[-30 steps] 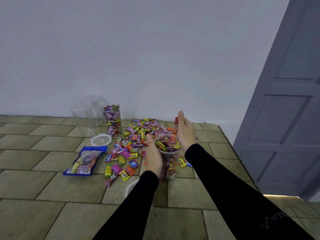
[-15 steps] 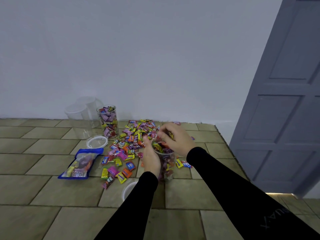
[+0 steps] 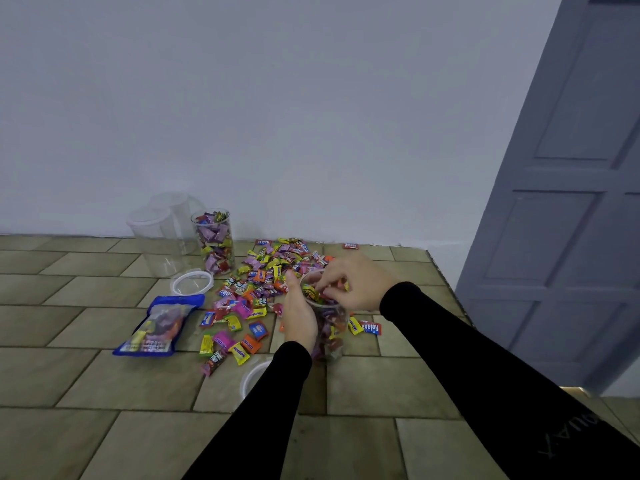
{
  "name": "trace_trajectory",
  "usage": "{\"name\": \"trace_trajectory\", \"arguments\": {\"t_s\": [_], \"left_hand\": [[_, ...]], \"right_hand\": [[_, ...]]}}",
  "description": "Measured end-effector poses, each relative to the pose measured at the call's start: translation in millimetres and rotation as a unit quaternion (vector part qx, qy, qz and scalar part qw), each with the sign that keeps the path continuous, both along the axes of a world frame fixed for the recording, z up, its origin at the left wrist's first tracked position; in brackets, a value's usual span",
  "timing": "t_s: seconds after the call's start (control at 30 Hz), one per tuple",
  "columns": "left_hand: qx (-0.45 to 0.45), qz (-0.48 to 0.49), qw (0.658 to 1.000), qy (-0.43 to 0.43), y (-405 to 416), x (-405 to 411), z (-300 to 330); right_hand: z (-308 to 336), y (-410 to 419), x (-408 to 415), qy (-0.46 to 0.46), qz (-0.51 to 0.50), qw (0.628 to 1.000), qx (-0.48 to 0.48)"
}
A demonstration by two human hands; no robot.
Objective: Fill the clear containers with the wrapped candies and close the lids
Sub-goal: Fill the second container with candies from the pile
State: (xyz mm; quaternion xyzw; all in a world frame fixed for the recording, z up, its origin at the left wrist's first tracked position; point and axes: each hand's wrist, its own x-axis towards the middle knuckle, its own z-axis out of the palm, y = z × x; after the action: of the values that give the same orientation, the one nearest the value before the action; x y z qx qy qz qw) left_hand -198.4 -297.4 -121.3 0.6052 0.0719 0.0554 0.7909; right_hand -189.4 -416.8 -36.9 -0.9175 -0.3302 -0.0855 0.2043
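Clear container (image 3: 329,327), upright on tiled floor (image 3: 104,375), nearly full of wrapped candies (image 3: 263,271); left hand (image 3: 299,311) wraps its side, fingers curled round it; right hand (image 3: 356,282) over the mouth, fingertips bunched, pinching candy; loose pile just behind

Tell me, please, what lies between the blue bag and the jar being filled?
In the head view, loose wrapped candies lie between the blue bag and the jar.
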Motion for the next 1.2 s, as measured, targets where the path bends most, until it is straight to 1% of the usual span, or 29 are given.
{"name": "trace_trajectory", "arguments": {"t_s": [0.07,0.17,0.23,0.37,0.43,0.5,0.57,0.6,0.63,0.73,0.8,0.83,0.9,0.93,1.03,1.13,1.2], "left_hand": [[-0.001,0.012,1.0,0.003,-0.7,-3.9,7.8],[-0.013,-0.002,1.0,-0.01,0.5,-6.3,12.6],[-0.011,-0.004,1.0,-0.011,1.7,-6.4,12.3],[0.013,-0.019,1.0,-0.017,2.6,-4.8,10.7],[0.015,-0.029,0.999,-0.005,4.9,-3.6,9.5],[0.027,-0.048,0.998,0.002,9.3,-3.0,10.1],[0.006,-0.048,0.999,-0.002,15.8,-3.8,13.0],[-0.006,-0.03,1.0,-0.007,19.7,-5.3,15.5],[0.007,-0.008,1.0,-0.016,25.6,-5.8,15.9],[0.136,0.052,0.988,-0.053,48.6,-8.6,12.3],[0.238,0.09,0.966,-0.048,68.0,-7.4,1.1],[0.305,0.103,0.946,-0.033,78.4,-5.9,-5.6],[0.444,0.105,0.89,0.016,97.9,-7.8,-12.8],[0.484,0.104,0.868,0.04,107.3,-11.6,-14.2],[0.565,0.087,0.816,0.08,130.8,-22.1,-23.8],[0.64,0.051,0.762,0.083,147.4,-26.2,-34.4],[0.674,0.029,0.734,0.081,157.2,-26.8,-41.8]], "right_hand": [[8.4,6.1,2.4,0.049,-0.032,0.996,-0.063],[18.7,14.2,2.0,0.084,-0.042,0.986,-0.14],[19.3,18.5,1.1,0.112,-0.04,0.979,-0.164],[20.7,23.8,0.2,0.131,-0.067,0.975,-0.164],[23.7,26.6,-1.5,0.115,-0.089,0.976,-0.16],[27.2,29.3,-3.3,0.08,-0.118,0.978,-0.15],[31.6,33.7,-6.9,0.033,-0.14,0.983,-0.118],[34.0,37.7,-9.5,0.007,-0.137,0.986,-0.096],[35.8,43.3,-11.9,-0.019,-0.127,0.989,-0.076],[36.0,67.9,-20.7,-0.062,-0.092,0.993,-0.04],[28.4,88.3,-24.3,-0.073,-0.071,0.994,-0.027],[22.9,98.1,-25.4,-0.068,-0.061,0.995,-0.028],[7.4,116.2,-24.6,-0.042,-0.051,0.997,-0.046],[-2.6,124.9,-23.1,-0.024,-0.051,0.997,-0.062],[-35.4,142.4,-17.5,0.028,-0.072,0.993,-0.093],[-63.4,150.2,-10.3,0.052,-0.079,0.986,-0.135],[-77.4,154.0,-6.8,0.057,-0.087,0.981,-0.162]]}}
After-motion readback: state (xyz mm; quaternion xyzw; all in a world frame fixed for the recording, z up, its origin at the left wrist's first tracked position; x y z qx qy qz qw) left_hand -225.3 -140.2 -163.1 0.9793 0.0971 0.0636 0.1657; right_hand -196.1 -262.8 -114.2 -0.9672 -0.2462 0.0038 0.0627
